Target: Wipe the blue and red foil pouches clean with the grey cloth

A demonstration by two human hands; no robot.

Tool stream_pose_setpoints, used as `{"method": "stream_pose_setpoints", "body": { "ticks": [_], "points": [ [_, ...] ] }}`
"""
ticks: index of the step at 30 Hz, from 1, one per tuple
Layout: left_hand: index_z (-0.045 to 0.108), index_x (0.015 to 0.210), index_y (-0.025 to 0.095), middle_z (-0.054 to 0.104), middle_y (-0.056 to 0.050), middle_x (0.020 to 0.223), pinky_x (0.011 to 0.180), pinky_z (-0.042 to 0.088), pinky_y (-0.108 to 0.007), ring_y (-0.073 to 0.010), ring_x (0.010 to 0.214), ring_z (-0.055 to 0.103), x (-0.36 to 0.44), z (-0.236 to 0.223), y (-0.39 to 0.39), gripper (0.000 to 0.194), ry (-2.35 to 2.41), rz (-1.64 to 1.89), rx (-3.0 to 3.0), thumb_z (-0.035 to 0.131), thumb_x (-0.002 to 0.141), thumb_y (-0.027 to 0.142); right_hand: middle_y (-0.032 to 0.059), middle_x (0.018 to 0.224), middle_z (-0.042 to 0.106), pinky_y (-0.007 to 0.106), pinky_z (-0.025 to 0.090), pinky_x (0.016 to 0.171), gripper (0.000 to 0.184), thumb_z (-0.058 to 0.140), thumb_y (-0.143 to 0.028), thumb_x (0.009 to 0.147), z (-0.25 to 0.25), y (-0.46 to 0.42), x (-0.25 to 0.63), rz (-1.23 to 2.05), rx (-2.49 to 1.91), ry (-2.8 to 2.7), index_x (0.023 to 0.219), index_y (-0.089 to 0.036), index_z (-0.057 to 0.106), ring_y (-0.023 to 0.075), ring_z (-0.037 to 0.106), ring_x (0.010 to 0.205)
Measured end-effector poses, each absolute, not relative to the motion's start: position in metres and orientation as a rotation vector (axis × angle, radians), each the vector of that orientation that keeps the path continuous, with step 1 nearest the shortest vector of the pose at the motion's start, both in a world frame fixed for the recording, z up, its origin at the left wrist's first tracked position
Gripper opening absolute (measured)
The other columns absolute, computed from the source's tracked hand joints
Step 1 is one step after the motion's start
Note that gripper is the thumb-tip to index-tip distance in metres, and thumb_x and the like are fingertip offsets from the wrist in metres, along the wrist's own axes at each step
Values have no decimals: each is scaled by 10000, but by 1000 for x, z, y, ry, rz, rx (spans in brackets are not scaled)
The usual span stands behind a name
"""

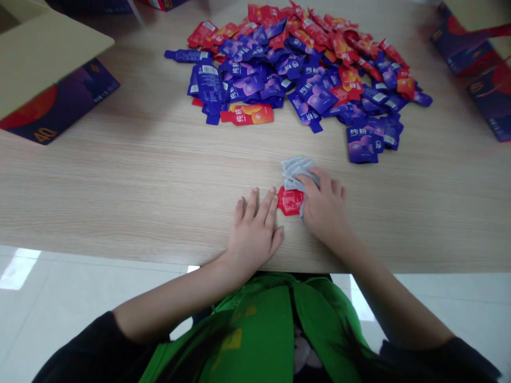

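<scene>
A red pouch (290, 201) lies flat on the table in front of me, its printed back facing up and its narrow neck pointing left. My left hand (255, 226) rests palm down beside it, fingers stretched out, fingertips at the pouch's neck. With my right hand (325, 205) I grip a crumpled grey-white cloth (297, 169), which lies over the pouch's right end. Part of the cloth and the pouch's right end are hidden under the hand.
A heap of purple pouches (315, 93) and red pouches (315, 32) spreads across the far table (139, 175). An open carton (59, 101) stands at the left. More cartons (493, 98) stand at the right. The table's front edge runs close to my body.
</scene>
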State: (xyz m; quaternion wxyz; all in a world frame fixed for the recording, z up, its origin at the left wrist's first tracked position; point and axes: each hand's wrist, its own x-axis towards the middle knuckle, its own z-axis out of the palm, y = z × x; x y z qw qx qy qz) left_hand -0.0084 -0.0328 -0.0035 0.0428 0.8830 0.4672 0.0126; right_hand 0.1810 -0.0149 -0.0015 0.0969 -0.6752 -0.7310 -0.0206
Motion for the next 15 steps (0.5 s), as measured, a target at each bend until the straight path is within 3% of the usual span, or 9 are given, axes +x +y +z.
{"method": "stream_pose_setpoints", "body": {
  "ticks": [8,12,15],
  "points": [
    [362,1605,94,270,-98,1687,1196,316,-615,-421,1540,269,-6,-4,-34,658,1451,21,2670,395,1030,413,202,1450,484,573,445,954,515,381,-142,907,5,-18,226,16,-2086,-1958,1389,-178,559,369,508,1211],
    [355,1605,88,263,-99,1688,1192,316,-625,-427,1540,264,-6,-5,-34,664,1450,24,2683,398,1029,416,212,1444,472,528,414,1052,513,352,-106,914,20,-7,198,34,-1867,-1920,1385,-145,552,329,458,1335],
    [381,1594,87,307,-107,1673,1189,318,-629,-429,1532,284,-6,-6,-34,657,1464,41,2690,407,1027,418,171,1465,497,490,418,1012,493,370,-123,936,18,0,162,113,-1744,-2091,1378,-180,580,315,486,1290]
  ]
}}
